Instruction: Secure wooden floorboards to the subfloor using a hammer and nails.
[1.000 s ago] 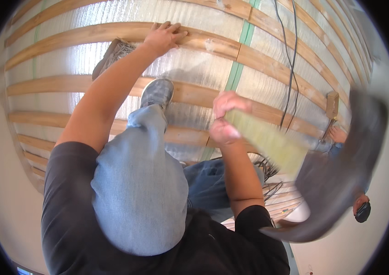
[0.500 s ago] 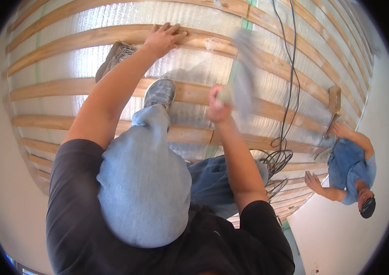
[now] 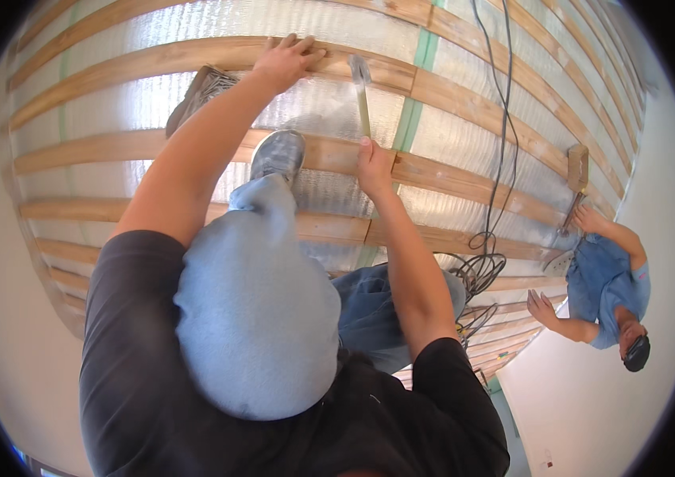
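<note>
My right hand (image 3: 375,168) is closed round the pale handle of a hammer (image 3: 363,99). The hammer's metal head lies at a wooden batten (image 3: 154,60); whether it touches the wood or a nail is too small to tell. On the same batten, to the left of the hammer head, my left hand (image 3: 288,63) rests flat with its fingers spread, holding nothing I can see. An open cardboard box (image 3: 196,97) of thin grey pieces, which look like nails, sits left of my left forearm. My shoe (image 3: 278,156) stands between the two arms.
Rows of battens run over silvery foil sheeting (image 3: 337,107) joined by green tape (image 3: 418,83). Black cables (image 3: 504,119) trail down into a coil (image 3: 476,274) at right. Another person (image 3: 603,270) crouches at far right, beside a second cardboard box (image 3: 578,168).
The hammer has swung from a blurred, raised position on the right down and left to the batten. My left hand stays in place on the wood.
</note>
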The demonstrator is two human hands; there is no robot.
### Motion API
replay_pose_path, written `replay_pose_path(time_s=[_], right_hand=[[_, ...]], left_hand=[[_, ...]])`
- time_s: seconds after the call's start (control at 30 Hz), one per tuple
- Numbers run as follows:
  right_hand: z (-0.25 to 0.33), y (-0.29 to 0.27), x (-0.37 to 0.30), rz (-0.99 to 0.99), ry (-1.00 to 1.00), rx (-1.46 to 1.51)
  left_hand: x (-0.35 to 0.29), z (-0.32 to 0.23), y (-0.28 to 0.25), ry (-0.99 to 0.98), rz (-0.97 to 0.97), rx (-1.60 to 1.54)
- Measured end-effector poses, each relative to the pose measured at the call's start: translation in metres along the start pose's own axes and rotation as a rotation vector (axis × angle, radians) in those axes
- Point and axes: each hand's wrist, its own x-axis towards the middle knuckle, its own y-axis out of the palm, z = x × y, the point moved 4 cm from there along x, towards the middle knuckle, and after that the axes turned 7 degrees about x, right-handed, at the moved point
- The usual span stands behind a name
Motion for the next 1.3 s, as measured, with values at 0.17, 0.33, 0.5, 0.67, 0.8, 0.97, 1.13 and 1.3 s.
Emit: replay_pose_path(time_s=[0.17, 0.33, 0.5, 0.67, 0.8, 0.97, 1.13, 1.3], right_hand=[[0.044, 0.020, -0.022, -0.185, -0.475, -0.071], [-0.003, 0.004, 0.004, -0.027, -0.008, 0.005], [0.011, 0.007, -0.008, 0.021, -0.135, -0.014], [-0.031, -0.018, 0.008, 0.046, 0.113, -0.153], [-0.020, -0.036, 0.002, 0.095, 0.127, -0.262], [-0.020, -0.016, 0.010, 0.084, 0.086, -0.154], [-0.032, -0.008, 0.003, 0.064, 0.089, -0.109], [-0.068, -0.022, 0.010, 0.011, 0.077, -0.130]], left_hand=[[-0.015, 0.015, 0.009, 0.019, 0.100, 0.051], [-0.008, 0.006, 0.004, 0.004, 0.038, -0.007], [-0.009, 0.023, 0.011, 0.003, 0.037, -0.019], [-0.037, 0.033, -0.016, -0.111, -0.141, -0.188], [-0.154, 0.102, -0.034, -0.591, -0.389, -0.256], [-0.242, 0.164, 0.044, -0.749, -0.044, -0.506], [-0.232, 0.160, 0.009, -0.588, -0.122, -0.409], [-0.154, 0.196, -0.004, -0.687, -0.227, -0.449]])
